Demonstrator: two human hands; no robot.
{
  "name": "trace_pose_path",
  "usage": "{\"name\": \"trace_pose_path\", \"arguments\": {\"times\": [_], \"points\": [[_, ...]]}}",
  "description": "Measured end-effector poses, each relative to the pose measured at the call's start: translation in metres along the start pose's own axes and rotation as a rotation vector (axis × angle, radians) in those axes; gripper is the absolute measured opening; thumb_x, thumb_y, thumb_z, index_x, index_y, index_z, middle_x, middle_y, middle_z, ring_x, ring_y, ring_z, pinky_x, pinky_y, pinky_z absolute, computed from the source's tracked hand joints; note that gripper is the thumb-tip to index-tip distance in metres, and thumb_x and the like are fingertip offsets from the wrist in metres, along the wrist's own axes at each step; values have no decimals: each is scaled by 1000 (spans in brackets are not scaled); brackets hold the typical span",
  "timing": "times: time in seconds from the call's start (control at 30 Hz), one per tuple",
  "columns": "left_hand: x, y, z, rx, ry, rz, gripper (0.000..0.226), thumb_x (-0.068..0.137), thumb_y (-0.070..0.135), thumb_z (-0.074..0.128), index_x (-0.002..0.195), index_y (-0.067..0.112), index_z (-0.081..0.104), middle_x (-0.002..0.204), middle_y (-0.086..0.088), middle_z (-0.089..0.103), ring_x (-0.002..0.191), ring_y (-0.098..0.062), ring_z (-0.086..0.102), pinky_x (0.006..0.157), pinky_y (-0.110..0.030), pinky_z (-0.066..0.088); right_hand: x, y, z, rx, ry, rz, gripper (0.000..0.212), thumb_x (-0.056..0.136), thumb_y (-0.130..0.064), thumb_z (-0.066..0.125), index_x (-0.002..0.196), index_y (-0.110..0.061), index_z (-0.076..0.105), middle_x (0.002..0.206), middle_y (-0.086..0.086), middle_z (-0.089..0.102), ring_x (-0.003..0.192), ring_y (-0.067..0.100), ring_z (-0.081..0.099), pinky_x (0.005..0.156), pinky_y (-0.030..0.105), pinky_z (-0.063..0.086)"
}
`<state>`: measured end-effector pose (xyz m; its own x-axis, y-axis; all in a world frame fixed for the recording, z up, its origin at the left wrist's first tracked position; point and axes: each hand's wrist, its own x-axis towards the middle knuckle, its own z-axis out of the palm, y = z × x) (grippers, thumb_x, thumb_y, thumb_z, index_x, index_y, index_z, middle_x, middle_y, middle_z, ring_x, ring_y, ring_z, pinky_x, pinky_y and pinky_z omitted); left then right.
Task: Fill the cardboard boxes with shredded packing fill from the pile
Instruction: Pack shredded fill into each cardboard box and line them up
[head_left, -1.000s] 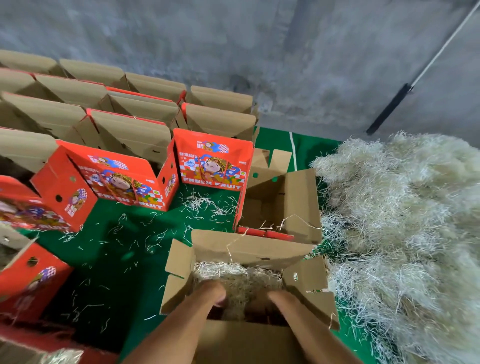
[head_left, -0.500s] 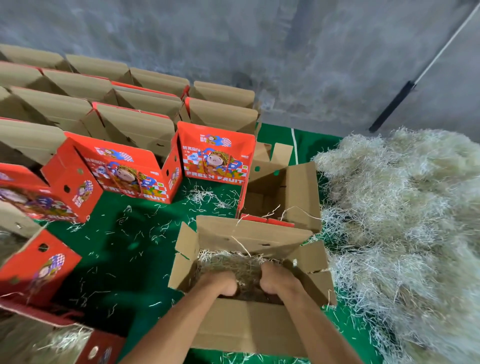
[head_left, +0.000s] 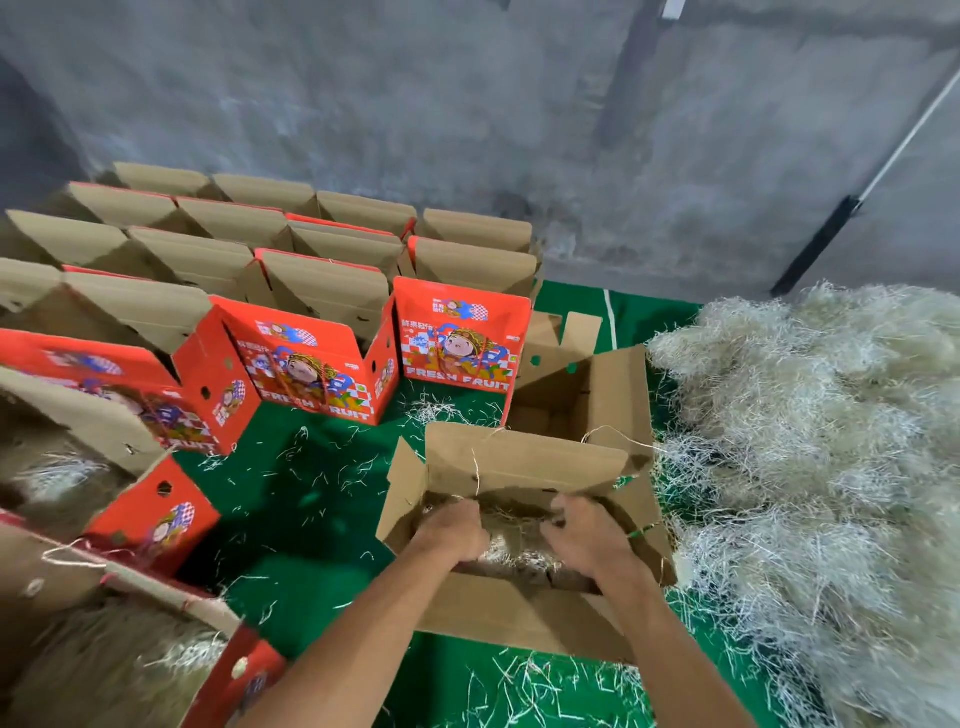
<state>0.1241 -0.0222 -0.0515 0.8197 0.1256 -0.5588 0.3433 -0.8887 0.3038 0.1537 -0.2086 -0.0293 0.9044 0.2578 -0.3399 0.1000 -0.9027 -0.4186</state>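
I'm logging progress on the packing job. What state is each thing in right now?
Near box: flaps open, partly filled.
Box behind it: open, no fill visible inside.
Boxes at left: open, fill inside.
Pile: loose heap on the right.
Left hand: in the near box, on the fill.
Right hand: in the near box, on the fill.

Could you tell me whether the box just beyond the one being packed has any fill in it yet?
Practically empty: the far box shows bare cardboard inside, only stray strands.
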Motion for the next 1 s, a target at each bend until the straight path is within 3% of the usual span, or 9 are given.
{"name": "trace_pose_path", "arguments": {"times": [0.13, 0.27, 0.4, 0.5, 0.57, 0.63, 0.73, 0.87, 1.0], "points": [[-34, 17, -6, -22, 108, 170, 22, 96, 27, 52, 115, 20, 62, 109, 0, 66, 99, -22, 64, 84, -34, 52, -32, 0, -32, 302, 55, -150, 19, 99, -28, 60, 114, -21, 67, 83, -2, 72, 54, 5, 59, 57, 25, 53], [-67, 31, -7, -119, 99, 379, 13, 98, 27, 52, 97, 31, 65, 86, 8, 67, 69, -7, 65, 55, -23, 45, -67, 6, -55, 539, -104, -246, 28, 95, -43, 62, 122, -34, 62, 112, 15, 71, 99, 40, 66, 94, 57, 51], [-96, 40, 0, -123, 66, 487, 17, 98, 51, 52, 89, 42, 62, 89, 12, 70, 68, -2, 63, 66, -27, 52, -74, 25, -53, 480, 199, -264, 28, 98, -19, 60, 126, -24, 59, 86, -7, 65, 52, 8, 61, 48, 23, 51], [-112, 44, 1, -178, 71, 545, 28, 93, 59, 56, 107, 40, 71, 111, 23, 70, 96, 8, 63, 91, -28, 52, -75, 41, -51, 473, 300, -238, 40, 98, -3, 51, 128, -29, 55, 78, 0, 68, 47, 3, 57, 39, 18, 43], [-118, 40, 1, -184, 85, 521, 38, 90, 65, 56, 111, 39, 72, 116, 26, 68, 101, 9, 62, 95, -32, 51, -75, 47, -47, 446, 316, -240, 45, 97, -4, 52, 136, -25, 49, 111, 2, 70, 81, 4, 68, 61, 26, 58], [-124, 35, 5, -138, 79, 463, 52, 79, 82, 54, 112, 46, 68, 122, 27, 64, 106, 4, 60, 93, -37, 50, -74, 49, -44, 452, 323, -202, 52, 96, -9, 58, 144, -19, 41, 145, 2, 50, 126, 22, 57, 99, 51, 53], [-133, 27, 10, 44, 103, 345, 75, 58, 97, 53, 121, 57, 53, 130, 29, 56, 109, -1, 56, 84, -32, 45, -68, 54, -39, 612, 367, -116, 56, 92, -15, 65, 142, -14, 39, 141, 8, 50, 131, 30, 51, 104, 58, 47], [-144, 18, 12, 267, 182, 380, 40, 89, 45, 66, 128, 43, 57, 122, 16, 62, 101, -10, 62, 79, -34, 55, -61, 50, -34, 766, 234, -18, 62, 97, -17, 63, 152, -22, 35, 139, -2, 59, 116, 39, 62, 103, 56, 47], [-153, -1, 11, 216, 305, 330, 37, 100, 16, 51, 132, 29, 62, 118, 5, 71, 102, -18, 68, 98, -40, 49, -57, 32, -24, 631, 256, -117, 26, 100, -24, 59, 124, -33, 63, 122, -1, 69, 81, 8, 65, 83, 30, 54]]}}
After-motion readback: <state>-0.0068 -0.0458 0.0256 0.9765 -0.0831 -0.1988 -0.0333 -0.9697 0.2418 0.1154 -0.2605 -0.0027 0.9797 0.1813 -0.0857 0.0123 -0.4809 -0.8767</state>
